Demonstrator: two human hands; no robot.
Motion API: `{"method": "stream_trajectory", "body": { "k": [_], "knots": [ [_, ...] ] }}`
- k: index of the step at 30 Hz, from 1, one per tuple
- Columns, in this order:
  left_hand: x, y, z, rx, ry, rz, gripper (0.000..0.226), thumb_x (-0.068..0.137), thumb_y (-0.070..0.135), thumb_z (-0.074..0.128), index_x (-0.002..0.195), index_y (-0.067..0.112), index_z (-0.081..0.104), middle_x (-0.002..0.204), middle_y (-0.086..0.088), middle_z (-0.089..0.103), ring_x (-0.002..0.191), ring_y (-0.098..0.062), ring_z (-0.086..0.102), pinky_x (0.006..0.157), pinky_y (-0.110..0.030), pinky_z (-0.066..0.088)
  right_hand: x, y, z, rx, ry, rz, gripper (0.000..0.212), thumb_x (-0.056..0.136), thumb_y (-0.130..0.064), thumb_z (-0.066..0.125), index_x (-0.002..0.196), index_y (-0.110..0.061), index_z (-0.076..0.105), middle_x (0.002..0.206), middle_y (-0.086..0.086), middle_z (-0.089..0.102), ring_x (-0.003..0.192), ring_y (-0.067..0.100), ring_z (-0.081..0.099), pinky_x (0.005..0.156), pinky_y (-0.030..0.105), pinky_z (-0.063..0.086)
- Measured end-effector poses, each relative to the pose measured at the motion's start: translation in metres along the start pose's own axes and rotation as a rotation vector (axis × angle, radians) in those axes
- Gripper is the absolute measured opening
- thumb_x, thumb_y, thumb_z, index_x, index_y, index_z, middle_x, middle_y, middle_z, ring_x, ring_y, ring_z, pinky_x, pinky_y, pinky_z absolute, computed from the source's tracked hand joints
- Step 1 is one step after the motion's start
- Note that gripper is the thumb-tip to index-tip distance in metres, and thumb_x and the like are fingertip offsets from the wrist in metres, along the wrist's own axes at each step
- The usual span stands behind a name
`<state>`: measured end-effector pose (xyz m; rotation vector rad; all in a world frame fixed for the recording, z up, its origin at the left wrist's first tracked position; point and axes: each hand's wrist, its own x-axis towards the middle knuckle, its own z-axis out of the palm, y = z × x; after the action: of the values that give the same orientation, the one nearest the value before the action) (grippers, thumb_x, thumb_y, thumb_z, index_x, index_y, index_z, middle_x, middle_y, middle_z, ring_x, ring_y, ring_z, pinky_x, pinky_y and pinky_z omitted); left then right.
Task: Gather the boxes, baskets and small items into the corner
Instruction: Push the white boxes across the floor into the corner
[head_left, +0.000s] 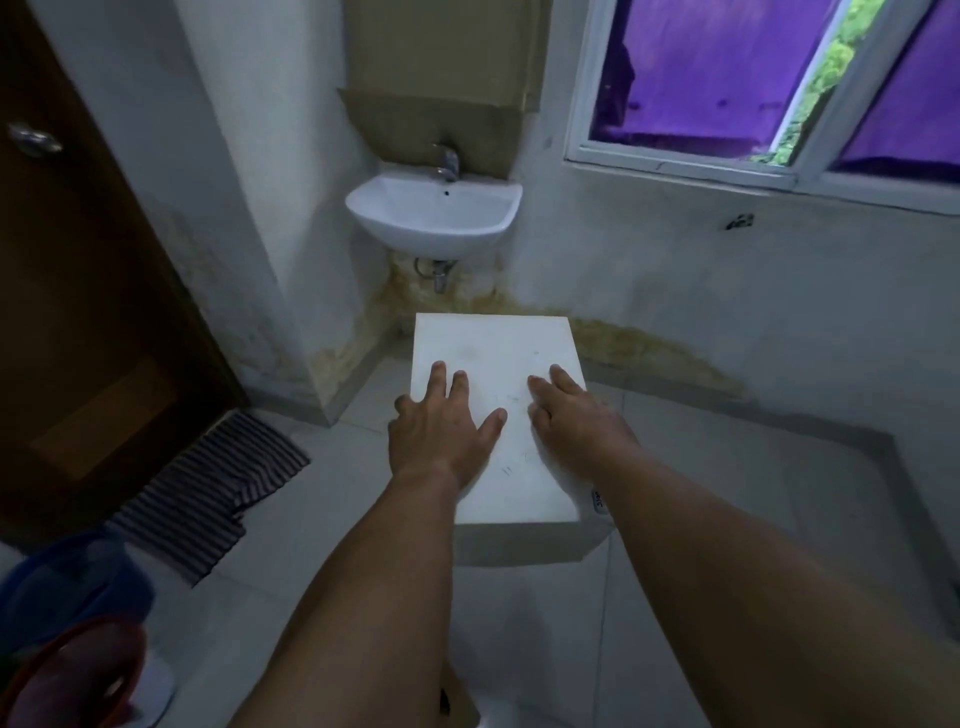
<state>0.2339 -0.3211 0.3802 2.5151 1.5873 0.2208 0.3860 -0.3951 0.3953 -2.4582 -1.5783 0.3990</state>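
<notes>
A white box (498, 343) stands on the tiled floor below the wall sink, its far edge close to the stained wall. My left hand (439, 426) lies flat on its top at the left, fingers spread and straight. On the right side of the lid my right hand (576, 415) presses down, fingers extended toward the wall. Both forearms reach in from the bottom of the view. A blue basket (62, 582) and a red rimmed container (72, 675) sit blurred at the bottom left.
A white sink (434, 213) with a tap hangs on the wall ahead. A brown door (78, 312) is at the left with a striped mat (218, 493) before it. A window with purple curtain (727, 78) is upper right. A raised floor ledge (857, 441) runs along the right.
</notes>
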Motion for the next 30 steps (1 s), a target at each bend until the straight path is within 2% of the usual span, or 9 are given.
{"method": "stream_trajectory", "body": {
  "k": [3,6,10,14,19,24,30],
  "knots": [
    [0.052,0.029,0.015,0.008,-0.026,0.056,0.082,0.087,0.077,0.028,0.154,0.031,0.020,0.164,0.003,0.009,0.142,-0.039,0.028,0.106,-0.051,0.037,0.039,0.030,-0.006,-0.017,0.025,0.040,0.051,0.105,-0.037,0.027,0.154,-0.030,0.019,0.165,-0.003,0.007,0.144,0.031,0.031,0.110,0.050,0.034],
    [0.114,0.055,0.030,0.005,-0.041,0.101,0.082,0.086,0.078,0.029,0.153,0.032,0.022,0.164,0.004,0.011,0.142,-0.039,0.028,0.106,-0.051,0.038,0.092,0.056,-0.016,0.004,0.032,0.105,0.050,0.105,-0.038,0.024,0.154,-0.032,0.020,0.165,-0.003,0.006,0.145,0.029,0.029,0.112,0.048,0.029],
    [0.217,0.083,0.051,0.003,-0.034,0.181,0.084,0.085,0.079,0.029,0.153,0.032,0.022,0.164,0.004,0.011,0.142,-0.039,0.028,0.106,-0.052,0.037,0.179,0.084,-0.028,-0.004,0.061,0.155,0.050,0.105,-0.034,0.027,0.155,-0.030,0.020,0.165,-0.004,0.003,0.147,0.026,0.023,0.112,0.047,0.032],
    [0.306,0.115,0.053,0.027,-0.076,0.275,0.084,0.085,0.079,0.029,0.153,0.030,0.022,0.164,0.005,0.010,0.139,-0.038,0.031,0.105,-0.051,0.037,0.251,0.112,-0.049,0.120,0.106,0.288,0.051,0.102,-0.042,0.027,0.153,-0.036,0.023,0.164,-0.009,0.008,0.146,0.025,0.026,0.112,0.045,0.031],
    [0.383,0.173,0.048,0.043,-0.073,0.378,0.083,0.086,0.077,0.030,0.153,0.030,0.022,0.164,0.004,0.011,0.140,-0.038,0.031,0.104,-0.051,0.038,0.312,0.156,-0.082,0.153,0.161,0.376,0.051,0.101,-0.046,0.027,0.152,-0.038,0.024,0.164,-0.011,0.010,0.144,0.029,0.031,0.111,0.046,0.033],
    [0.437,0.247,0.069,0.054,-0.090,0.466,0.083,0.085,0.078,0.029,0.153,0.030,0.022,0.163,0.005,0.013,0.135,-0.039,0.036,0.102,-0.049,0.040,0.353,0.228,-0.107,0.162,0.191,0.456,0.050,0.100,-0.044,0.029,0.150,-0.039,0.028,0.163,-0.011,0.011,0.144,0.024,0.031,0.110,0.043,0.036],
    [0.486,0.382,0.104,0.042,-0.113,0.574,0.083,0.085,0.078,0.031,0.153,0.031,0.022,0.163,0.005,0.014,0.135,-0.039,0.034,0.100,-0.048,0.042,0.381,0.353,-0.142,0.159,0.253,0.539,0.050,0.101,-0.045,0.028,0.151,-0.038,0.027,0.163,-0.011,0.012,0.144,0.023,0.032,0.108,0.044,0.036]
  ]
}}
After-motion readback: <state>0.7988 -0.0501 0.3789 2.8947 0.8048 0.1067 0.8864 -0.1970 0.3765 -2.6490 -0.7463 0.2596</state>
